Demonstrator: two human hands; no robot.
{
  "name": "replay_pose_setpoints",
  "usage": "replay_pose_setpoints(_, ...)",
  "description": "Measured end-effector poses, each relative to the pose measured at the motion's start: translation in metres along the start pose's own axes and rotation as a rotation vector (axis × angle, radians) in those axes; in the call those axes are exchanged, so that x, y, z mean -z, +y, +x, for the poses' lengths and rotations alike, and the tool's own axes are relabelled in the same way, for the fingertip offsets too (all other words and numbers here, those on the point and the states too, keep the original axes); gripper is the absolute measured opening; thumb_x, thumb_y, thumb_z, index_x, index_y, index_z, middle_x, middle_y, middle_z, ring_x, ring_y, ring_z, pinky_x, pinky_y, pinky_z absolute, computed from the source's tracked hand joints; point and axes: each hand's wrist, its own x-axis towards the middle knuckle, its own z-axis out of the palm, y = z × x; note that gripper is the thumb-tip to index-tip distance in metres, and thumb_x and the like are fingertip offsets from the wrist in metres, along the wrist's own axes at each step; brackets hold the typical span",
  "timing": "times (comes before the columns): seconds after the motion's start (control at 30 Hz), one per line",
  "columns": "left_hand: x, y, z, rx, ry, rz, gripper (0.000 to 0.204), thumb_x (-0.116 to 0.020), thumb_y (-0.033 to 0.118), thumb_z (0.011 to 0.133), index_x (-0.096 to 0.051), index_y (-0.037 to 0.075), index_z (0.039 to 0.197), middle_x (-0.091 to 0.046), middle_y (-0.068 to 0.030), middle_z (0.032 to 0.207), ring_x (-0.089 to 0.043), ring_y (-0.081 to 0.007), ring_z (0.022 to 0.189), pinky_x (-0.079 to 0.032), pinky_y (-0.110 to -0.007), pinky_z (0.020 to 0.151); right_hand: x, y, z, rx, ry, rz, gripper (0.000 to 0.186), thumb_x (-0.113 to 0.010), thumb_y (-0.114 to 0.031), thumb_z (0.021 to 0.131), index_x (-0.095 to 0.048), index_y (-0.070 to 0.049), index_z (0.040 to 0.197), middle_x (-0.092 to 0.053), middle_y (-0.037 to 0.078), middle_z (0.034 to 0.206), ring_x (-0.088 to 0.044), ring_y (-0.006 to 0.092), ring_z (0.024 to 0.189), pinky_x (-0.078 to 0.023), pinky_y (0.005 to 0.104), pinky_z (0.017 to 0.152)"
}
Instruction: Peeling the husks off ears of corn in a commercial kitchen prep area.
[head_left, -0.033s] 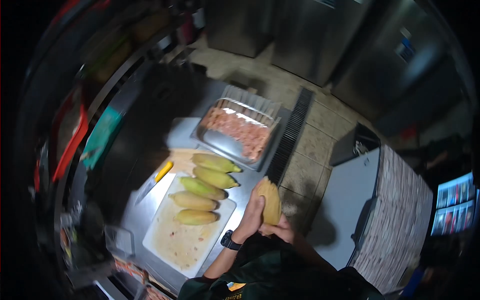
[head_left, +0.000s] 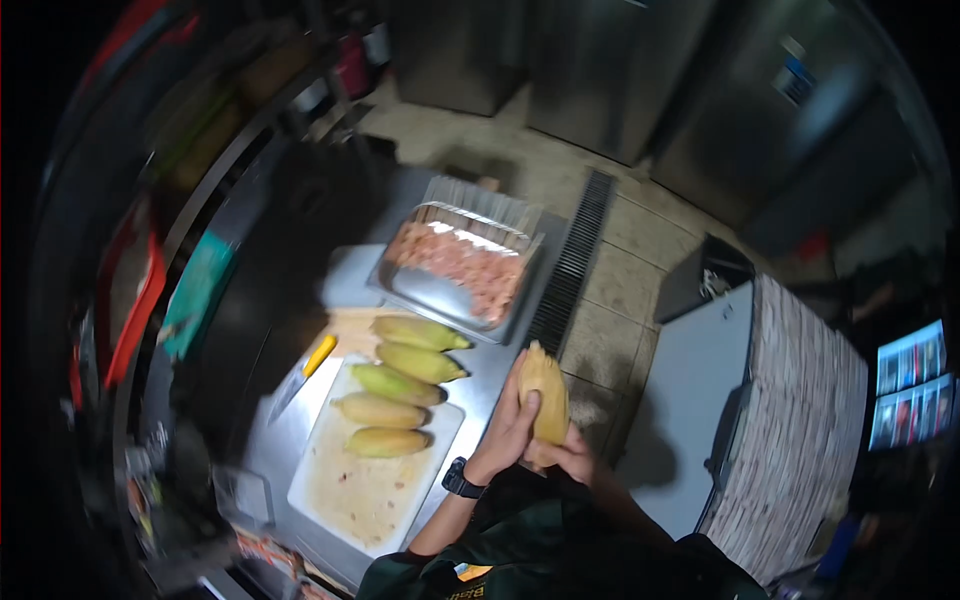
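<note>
A pale yellow ear of corn (head_left: 547, 398) in its husk is held upright between my hands, beyond the table's right side. My left hand (head_left: 511, 425), with a dark watch on its wrist, wraps the ear's left side, thumb across its front. Fingers of my right hand (head_left: 568, 456) close round its lower end. Several more husked ears of corn (head_left: 397, 382), green to yellow, lie in a row to the left. They rest partly on a white cutting board (head_left: 345, 500) strewn with small scraps.
A yellow-handled knife (head_left: 303, 378) lies left of the board. Beyond the corn is a metal tray (head_left: 420, 287) of chopped pink meat with skewers along its far edge. A floor drain grate (head_left: 573, 262) runs past the table. At right stand a pale-topped cabinet (head_left: 687, 400) and a dark bin (head_left: 700, 280).
The whole view has shifted slightly. My right hand sits a little higher on the lower end of the ear of corn; both hands keep their hold.
</note>
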Motion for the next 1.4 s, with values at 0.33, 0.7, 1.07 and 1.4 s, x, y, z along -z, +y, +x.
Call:
replay_pose_setpoints(0.33, -0.232, 0.017, 0.077, -0.315, -0.736, 0.378, 0.059, -0.081, 0.015, 0.075, -0.057, 0.005, 0.128, -0.058, -0.0165, 0.128, -0.058, -0.0320, 0.117, -0.046, -0.038, 0.099, 0.164, -0.091, -0.106, 0.515, 0.944, 0.345, 0.034, -0.060, -0.032, 0.095, -0.058, -0.003, 0.113, -0.064, 0.006, 0.096, -0.062, 0.0150, 0.074, -0.050, 0.0286, 0.066)
replay_pose_setpoints(0.7, -0.485, -0.022, 0.106, -0.449, -1.303, 0.464, 0.026, -0.077, 0.016, 0.078, -0.073, 0.004, 0.100, -0.071, -0.0147, 0.101, -0.071, -0.0284, 0.087, -0.057, -0.032, 0.076, 0.317, -0.062, -0.255, 0.438, 1.399, 0.601, 0.054, -0.058, -0.056, 0.091, -0.066, -0.003, 0.094, -0.062, 0.004, 0.075, -0.059, 0.0135, 0.064, -0.045, 0.0262, 0.057)
replay_pose_setpoints(1.07, -0.627, -0.115, 0.156, -0.426, -1.627, 0.322, 0.026, -0.077, 0.023, 0.078, -0.071, 0.005, 0.097, -0.073, -0.0099, 0.085, -0.072, -0.0211, 0.077, -0.057, -0.031, 0.068, 0.409, -0.052, -0.265, 0.723, 1.261, 1.167, 0.047, -0.049, -0.058, 0.094, -0.061, -0.013, 0.101, -0.061, 0.000, 0.078, -0.057, 0.0136, 0.064, -0.046, 0.0272, 0.055)
replay_pose_setpoints(1.4, -0.690, -0.043, 0.234, -0.409, -2.214, 0.171, 0.023, -0.070, 0.024, 0.086, -0.074, 0.001, 0.087, -0.072, -0.0105, 0.080, -0.068, -0.0203, 0.071, -0.054, -0.032, 0.068, 0.423, -0.081, -0.228, 0.842, 1.337, 1.378, 0.060, -0.037, -0.068, 0.092, -0.059, -0.013, 0.102, -0.061, 0.003, 0.078, -0.056, 0.0152, 0.060, -0.046, 0.0259, 0.051)
